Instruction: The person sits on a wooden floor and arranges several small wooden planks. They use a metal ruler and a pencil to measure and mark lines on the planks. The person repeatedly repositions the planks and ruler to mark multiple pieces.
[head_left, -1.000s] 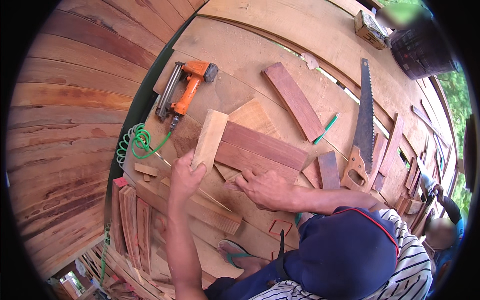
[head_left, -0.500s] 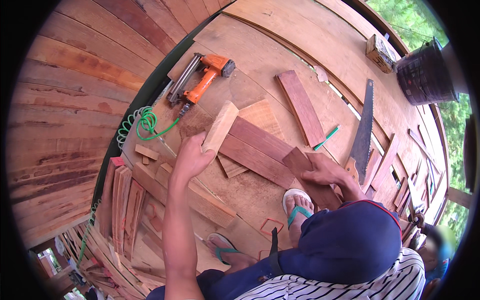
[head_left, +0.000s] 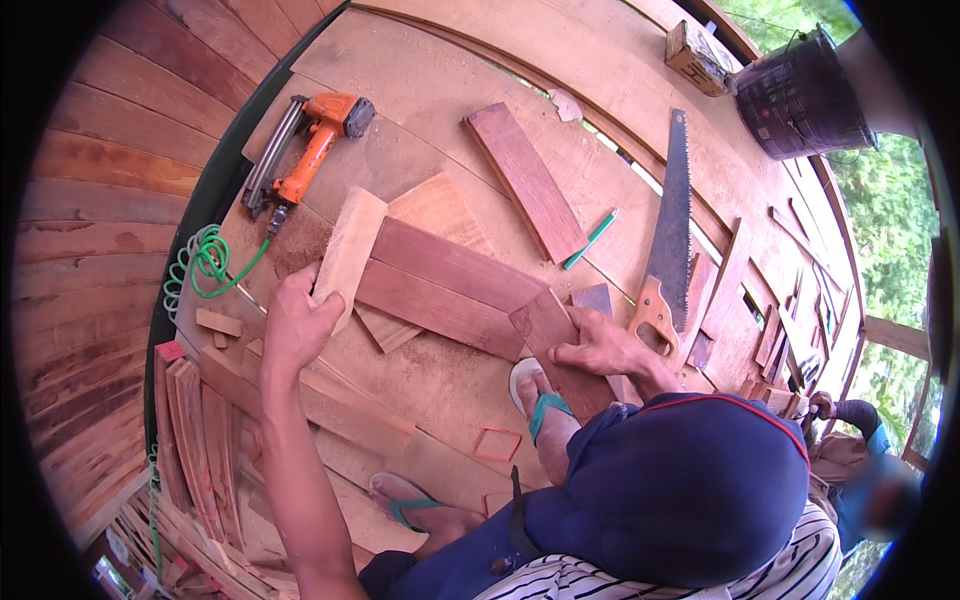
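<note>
Two reddish boards lie side by side over a paler square of wood on the plank floor. At their left end, my left hand is closed round a pale wood block, which is set crosswise against the board ends. My right hand grips a darker reddish-brown board at the other end, thumb on its face. That board lies crosswise against the reddish pair; its lower part runs beside my sandalled foot. The undersides of both held pieces are hidden.
An orange nail gun with a green coiled hose lies at the left. A loose board, green pencil and handsaw lie further right. A black bucket stands far right; a co-worker is at the right edge.
The view has shifted, so everything sits further left and higher in the picture. Both hands keep their holds on the pale block and the darker board.
</note>
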